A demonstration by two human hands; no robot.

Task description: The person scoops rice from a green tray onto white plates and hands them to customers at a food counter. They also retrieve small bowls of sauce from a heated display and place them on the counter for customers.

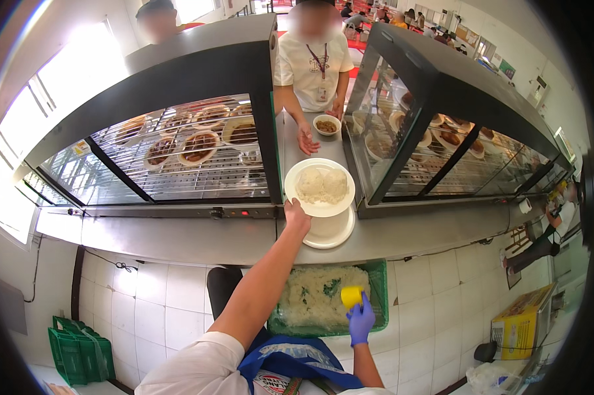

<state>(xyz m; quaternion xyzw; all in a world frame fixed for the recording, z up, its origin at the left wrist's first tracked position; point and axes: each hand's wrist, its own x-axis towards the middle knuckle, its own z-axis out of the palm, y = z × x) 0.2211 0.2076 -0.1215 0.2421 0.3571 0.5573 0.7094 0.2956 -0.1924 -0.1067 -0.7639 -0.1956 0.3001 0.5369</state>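
Note:
My left hand (297, 217), bare, grips the near left rim of a white plate (319, 209) bearing two mounds of cooked rice (321, 184). It is held out over the counter, above a stack of white plates (330, 232). In my right hand (361, 318), gloved in blue, is a yellow cup (352, 296), over a green plastic basket (380, 296) filled with rice. Across the counter a person in a white shirt (314, 64) reaches an open hand (307, 139) towards the plate. Their other hand is beside a small bowl of brown food (326, 125).
Glass-fronted food warmers stand left (203, 210) and right (400, 197) of the serving gap, with dishes on racks. The steel counter (425, 229) edge runs before me. Green crates (80, 348) stand at lower left, a yellow box (519, 326) at lower right. Another person (563, 222) stands far right.

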